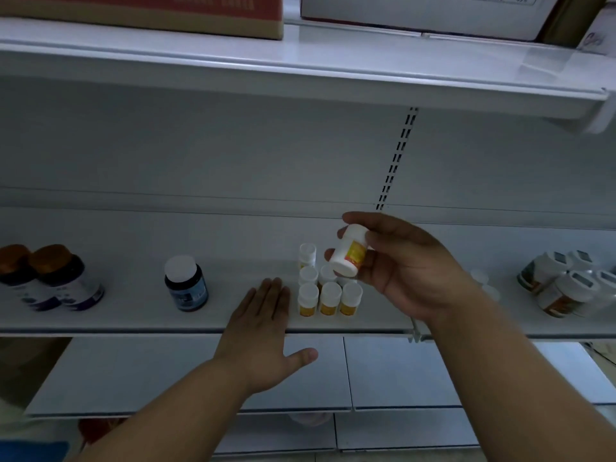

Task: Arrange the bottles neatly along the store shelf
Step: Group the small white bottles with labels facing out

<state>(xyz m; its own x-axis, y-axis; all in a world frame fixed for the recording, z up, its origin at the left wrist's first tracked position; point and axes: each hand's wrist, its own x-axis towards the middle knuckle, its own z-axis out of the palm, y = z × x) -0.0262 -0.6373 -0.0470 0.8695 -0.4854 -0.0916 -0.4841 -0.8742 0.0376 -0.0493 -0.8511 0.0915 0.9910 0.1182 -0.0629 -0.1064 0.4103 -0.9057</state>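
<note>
1. The step in hand looks like placing: the right hand (pixel 410 271) is holding one small white bottle (pixel 348 251) with a yellow-orange label in the air, tilted with its cap end toward the camera, just above the back right of a cluster of like bottles on the store shelf (pixel 133 315).

2. The right grip is closing around that bottle, thumb on one side and fingers wrapping the other.

3. The left hand (pixel 263 331) is lying flat with straight fingers on the shelf's front edge, just beside the left side of the cluster (pixel 325 288); it is gripping nothing and seems to be acting as a straightedge for the rows.

4. The next move, as I judge it, is calling for turning the bottle upright, label forward, and lowering it into a gap behind the front row without toppling the neighbours standing close together.

5. Counting the small white bottles: six are plainly standing in the cluster, three in the front row, with possibly one more hidden behind the held bottle; the held one is making seven.

6. Counting the rest: one dark bottle with a white cap (pixel 186 285) is standing alone to the left, two dark bottles with brown caps (pixel 63 278) are sitting at the far left, and about four white-capped jars (pixel 563 285) are grouping at the far right, partly cut off by the frame.
</note>
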